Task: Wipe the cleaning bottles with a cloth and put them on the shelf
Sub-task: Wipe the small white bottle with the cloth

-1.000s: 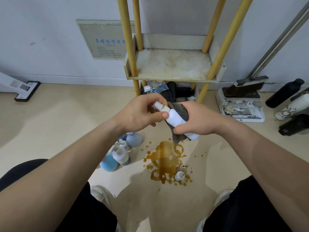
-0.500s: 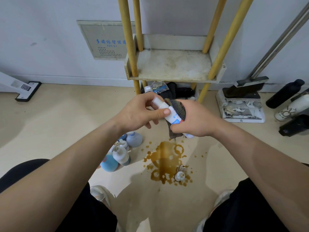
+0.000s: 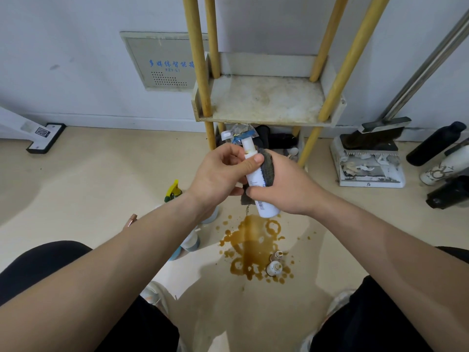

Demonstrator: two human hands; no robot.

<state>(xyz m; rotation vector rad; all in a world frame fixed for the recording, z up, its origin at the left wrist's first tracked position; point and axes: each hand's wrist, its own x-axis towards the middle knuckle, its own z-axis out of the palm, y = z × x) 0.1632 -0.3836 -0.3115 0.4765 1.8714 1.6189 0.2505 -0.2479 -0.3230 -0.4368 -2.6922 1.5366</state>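
A white bottle (image 3: 256, 177) with a brown-stained neck is held nearly upright in front of me. My left hand (image 3: 220, 174) grips its upper part, thumb across the neck. My right hand (image 3: 284, 186) wraps a dark grey cloth (image 3: 267, 168) around the bottle's right side and lower body. Behind them stands the shelf (image 3: 266, 100), a stained white tray on yellow poles, its surface bare. More bottles (image 3: 191, 241) stand on the floor under my left forearm, with a yellow-green spray top (image 3: 173, 190) showing. Two small bottles (image 3: 275, 265) sit in a brown spill.
The brown spill (image 3: 253, 240) spreads on the beige floor between my knees. A dustpan with a brush (image 3: 370, 158) lies at right, beside dark and white bottles (image 3: 439, 158). Dark items and a plastic bag (image 3: 266, 138) fill the shelf's lower level. A white stand base (image 3: 44, 137) sits far left.
The bottle has swung from slanted to nearly upright and risen a little. My right hand with the cloth has slid down along its body. My left hand keeps hold of the top.
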